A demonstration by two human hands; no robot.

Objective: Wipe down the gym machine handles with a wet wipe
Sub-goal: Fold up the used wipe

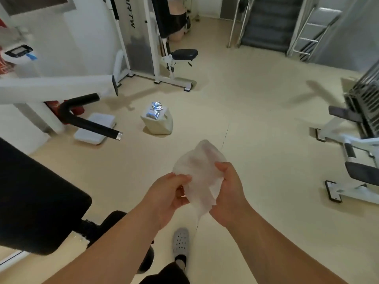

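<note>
**Thin white wipe held between both hands**

The wet wipe (200,171) is a thin, translucent white sheet. It is crumpled and billows upward in the air above the smooth beige floor (256,119). The left grip (170,193) pinches its left edge with curled fingers, and the right grip (227,191) is closed round its right edge. Well apart to the left, a bent machine handle (86,121) in matte black foam ends in a shiny metal cap. Crinkled foil sachets (153,110) lie on a cream block (159,126).

Single head cam, wide-angle, looks fwd and down, close over both forearms, gym floor (256,124) beyond.
</note>
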